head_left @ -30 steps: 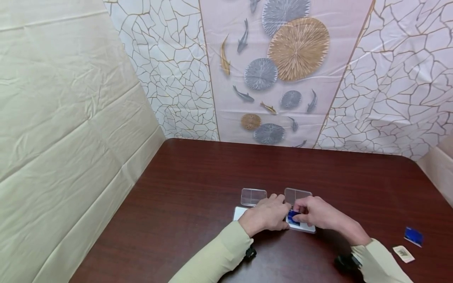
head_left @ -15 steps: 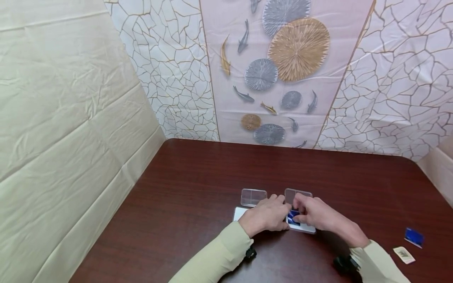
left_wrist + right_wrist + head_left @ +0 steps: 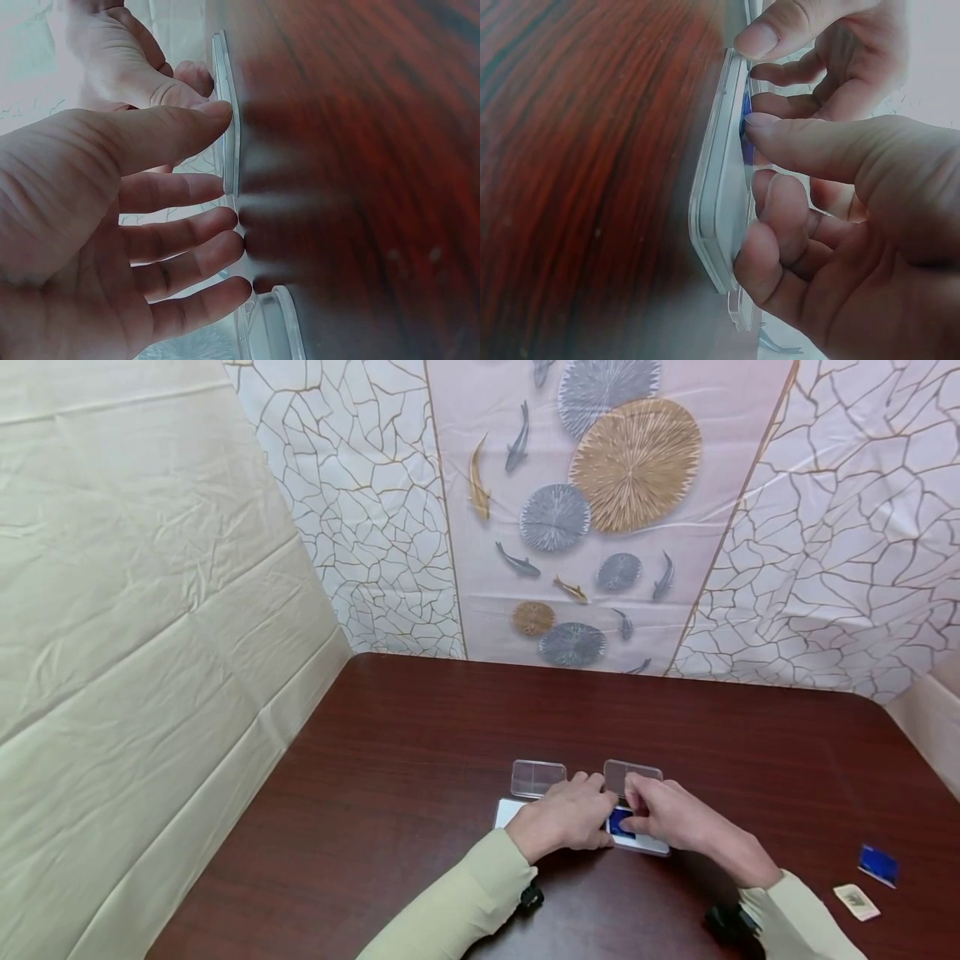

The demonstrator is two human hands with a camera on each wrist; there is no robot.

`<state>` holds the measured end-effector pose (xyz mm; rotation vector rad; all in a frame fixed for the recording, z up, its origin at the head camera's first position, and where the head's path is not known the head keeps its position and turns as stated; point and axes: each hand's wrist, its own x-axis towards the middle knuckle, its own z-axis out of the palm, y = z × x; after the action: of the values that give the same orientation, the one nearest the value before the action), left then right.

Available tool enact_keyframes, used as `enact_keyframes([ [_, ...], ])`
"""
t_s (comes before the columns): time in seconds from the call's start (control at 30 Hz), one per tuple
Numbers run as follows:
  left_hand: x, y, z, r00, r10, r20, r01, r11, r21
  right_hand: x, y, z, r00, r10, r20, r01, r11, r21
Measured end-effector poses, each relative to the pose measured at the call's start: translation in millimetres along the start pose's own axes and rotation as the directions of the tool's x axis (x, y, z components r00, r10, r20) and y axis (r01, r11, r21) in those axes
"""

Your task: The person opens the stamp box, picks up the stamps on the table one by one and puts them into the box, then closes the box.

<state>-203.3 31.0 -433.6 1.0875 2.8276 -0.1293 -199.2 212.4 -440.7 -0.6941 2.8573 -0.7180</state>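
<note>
Two shallow white cases lie side by side. A left case (image 3: 507,811) is mostly covered by my left hand (image 3: 567,814), and a right case (image 3: 651,842) lies between both hands. A small flat blue piece (image 3: 618,823) is on the right case's white surface. My left thumb (image 3: 214,112) touches that case's edge, its other fingers extended downward. My right hand (image 3: 667,810) is over the right case, its thumb (image 3: 763,124) pressing the blue piece. The right fingers are loosely bent and apart from the thumb, some near the case's edge.
Behind the cases lie two clear, rimmed plastic lids, a left lid (image 3: 537,778) and a right lid (image 3: 621,773). On the right of the dark wooden table (image 3: 420,735) are another blue piece (image 3: 878,865) and a small cream card with a picture (image 3: 857,902).
The right index finger has lifted away from the blue piece toward the right lid, while the thumb stays on the piece. My left hand has kept its place.
</note>
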Motion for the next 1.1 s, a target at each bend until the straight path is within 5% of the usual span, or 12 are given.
enact_keyframes([
  [0.6,-0.1,-1.4,0.5,1.000,-0.002,-0.004,0.002,1.000,-0.020,-9,6,-12,1.000,-0.006,0.030,0.006,1.000,0.009],
  [1.1,-1.1,-0.2,-0.7,1.000,0.000,-0.005,0.000,0.999,-0.044,-36,23,-58,0.998,0.058,-0.021,-0.059,0.998,-0.027],
])
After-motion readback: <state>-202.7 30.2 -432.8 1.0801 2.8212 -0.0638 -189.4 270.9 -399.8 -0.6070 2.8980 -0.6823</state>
